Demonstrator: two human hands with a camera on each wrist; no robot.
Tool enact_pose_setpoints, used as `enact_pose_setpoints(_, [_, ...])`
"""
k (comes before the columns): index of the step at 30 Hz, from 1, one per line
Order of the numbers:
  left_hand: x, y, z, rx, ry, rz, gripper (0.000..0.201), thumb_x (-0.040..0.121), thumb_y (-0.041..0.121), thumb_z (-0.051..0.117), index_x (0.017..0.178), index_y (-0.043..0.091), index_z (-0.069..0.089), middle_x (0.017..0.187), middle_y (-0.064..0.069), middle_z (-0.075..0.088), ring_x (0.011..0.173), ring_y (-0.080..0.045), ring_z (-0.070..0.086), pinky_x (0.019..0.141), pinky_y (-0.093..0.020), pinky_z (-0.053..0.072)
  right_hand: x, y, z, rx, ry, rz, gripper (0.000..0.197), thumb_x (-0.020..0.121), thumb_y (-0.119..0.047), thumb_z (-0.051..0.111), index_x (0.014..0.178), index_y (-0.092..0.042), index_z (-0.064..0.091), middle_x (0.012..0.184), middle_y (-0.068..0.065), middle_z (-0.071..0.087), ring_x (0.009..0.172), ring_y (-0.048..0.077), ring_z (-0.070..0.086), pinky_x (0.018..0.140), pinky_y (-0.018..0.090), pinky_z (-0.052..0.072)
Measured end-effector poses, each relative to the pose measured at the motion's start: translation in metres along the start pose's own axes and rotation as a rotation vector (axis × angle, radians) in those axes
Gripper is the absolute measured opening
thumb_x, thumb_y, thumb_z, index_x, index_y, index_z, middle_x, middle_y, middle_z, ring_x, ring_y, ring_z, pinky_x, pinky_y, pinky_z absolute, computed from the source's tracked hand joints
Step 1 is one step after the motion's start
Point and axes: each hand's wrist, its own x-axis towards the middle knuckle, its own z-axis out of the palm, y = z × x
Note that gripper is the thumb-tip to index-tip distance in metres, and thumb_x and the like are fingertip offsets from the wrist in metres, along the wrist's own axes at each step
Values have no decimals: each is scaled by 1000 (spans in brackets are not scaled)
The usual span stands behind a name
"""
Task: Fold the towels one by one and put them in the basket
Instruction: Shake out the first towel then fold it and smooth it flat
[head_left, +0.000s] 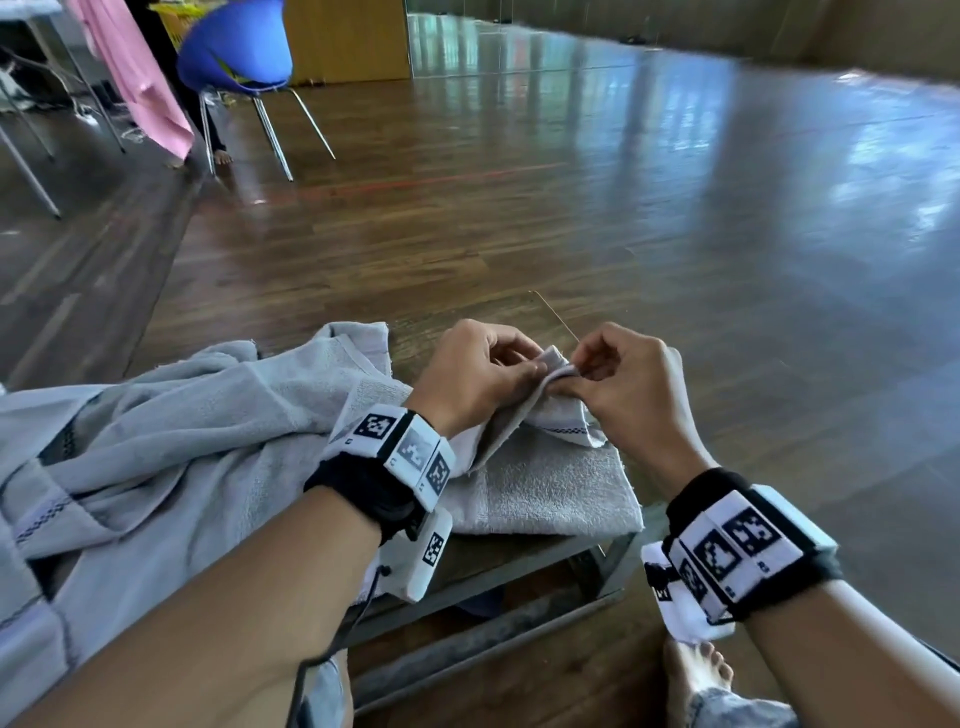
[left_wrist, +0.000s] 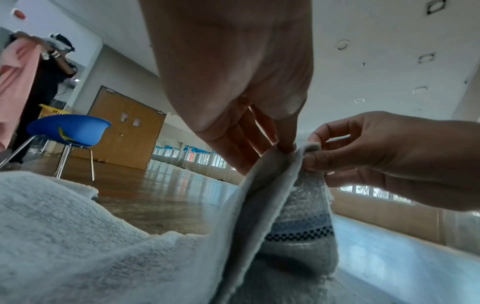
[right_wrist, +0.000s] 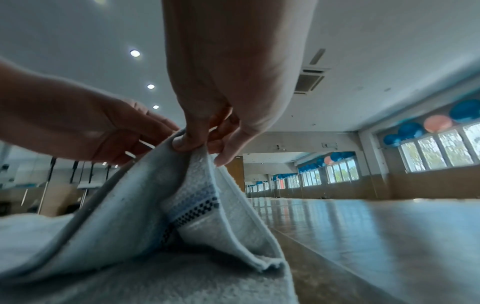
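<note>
A grey towel (head_left: 545, 493) with a dark checked stripe lies on a low table (head_left: 524, 564), one end lifted off the flat part. My left hand (head_left: 540, 370) and right hand (head_left: 575, 376) meet above it, and each pinches the raised towel edge between thumb and fingers. In the left wrist view my left fingertips (left_wrist: 284, 145) nip the towel (left_wrist: 259, 205) beside my right hand (left_wrist: 309, 158). In the right wrist view my right thumb (right_wrist: 185, 142) presses on the towel (right_wrist: 140, 205), with my left hand (right_wrist: 145, 133) just to its left.
A heap of loose grey towels (head_left: 156, 441) covers the table's left side. My bare foot (head_left: 696, 675) is on the wooden floor at lower right. Far back left stand a blue chair (head_left: 234, 47), a person holding pink cloth (head_left: 140, 78), and something yellow (left_wrist: 52, 111).
</note>
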Motion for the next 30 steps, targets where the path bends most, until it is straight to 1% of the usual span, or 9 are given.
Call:
enact_pose_setpoints(7, [4,5,2,69,-22,-9,25,85,44,75,87,19,79,73,4,74,55,5,57,53,-9,40,3,0,0,-33,12,-12,30,60,-32,96,73,-21,71,65,-9,69,61,6,62,61,25,51])
enact_pose_setpoints(11, [6,6,2,26,-15,-19,20,87,37,74,89,18,78,72,1,72,55,2,55,53,-13,41,6,1,2,-63,64,0,39,57,-32,97,72,-23,61,63,-10,67,62,5,61,63,25,52])
enact_pose_setpoints(14, [5,5,1,-21,-25,-15,20,88,34,75,91,15,78,73,-4,74,57,0,57,53,-13,43,8,1,4,-54,49,17,32,61,-28,96,65,-23,65,62,-9,68,66,12,66,69,32,55])
enact_pose_setpoints(15, [5,5,1,-23,-27,-15,20,87,34,75,92,14,78,74,-5,74,57,0,58,53,-13,43,9,1,4,-43,42,19,28,63,-25,95,65,-24,67,62,-10,69,66,10,67,69,30,55])
enact_pose_setpoints(18, [5,4,2,14,-22,-1,20,89,33,74,91,14,79,70,1,73,53,5,54,52,-10,39,10,3,4,-10,38,7,22,70,-11,89,68,-24,72,64,-16,70,65,0,68,63,10,48])
enact_pose_setpoints(20, [5,4,3,15,-12,12,19,89,30,73,90,12,80,63,9,67,48,7,51,49,-6,33,10,2,4,2,28,-17,21,73,-5,86,71,-23,74,69,-14,72,67,-2,68,62,5,46])
enact_pose_setpoints(22, [5,4,4,3,-2,22,18,89,28,73,89,12,80,60,14,64,46,8,50,48,-4,32,10,0,3,1,29,-39,20,73,-5,86,72,-21,75,74,-12,72,68,-1,66,63,5,45])
enact_pose_setpoints(26, [5,1,3,-46,-13,42,13,90,22,72,90,12,81,60,15,65,46,8,50,49,-5,33,10,-2,2,0,33,-45,15,72,-10,87,73,-20,76,69,-15,71,69,2,66,69,12,50])
enact_pose_setpoints(30, [2,1,3,-89,-24,47,10,90,16,71,93,13,81,68,7,72,50,9,52,52,-6,37,10,-2,2,4,28,-42,16,72,-12,88,74,-21,76,68,-15,72,67,1,67,70,15,52])
